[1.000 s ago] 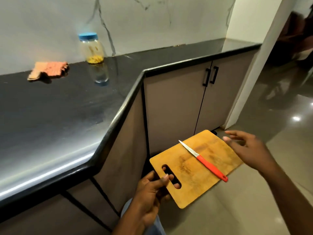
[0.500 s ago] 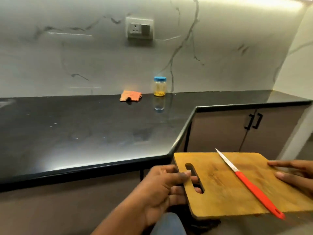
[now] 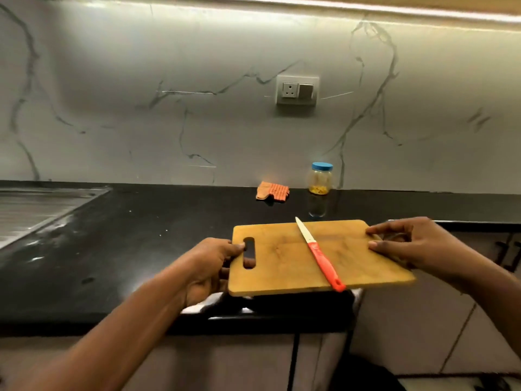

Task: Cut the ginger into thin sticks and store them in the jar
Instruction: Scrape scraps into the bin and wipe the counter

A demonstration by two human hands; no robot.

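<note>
Head view: left hand (image 3: 210, 266) grips the slotted end of the cutting board (image 3: 282, 266); right hand (image 3: 408, 244) pinches the opposite edge. Both hold it over the counter (image 3: 112, 249) front edge. Knife (image 3: 318, 253) lies diagonally on the board. Jar (image 3: 320, 179), lid on, yellow pieces inside, stands at the wall beside a cloth (image 3: 272, 190).

The board (image 3: 282, 269) lies over the front edge of the bench (image 3: 127, 249) between the hands, the left hand (image 3: 210, 266) at its slotted end and the right hand (image 3: 408, 245) at the other, with the knife (image 3: 318, 255) slantwise on it, tip toward the wall. Behind it, at the back of the bench, stands the jar (image 3: 320, 180), a cloth (image 3: 272, 191) just to its left. A sink (image 3: 31, 213) lies far left, a socket (image 3: 297, 90) on the wall above the cloth.
</note>
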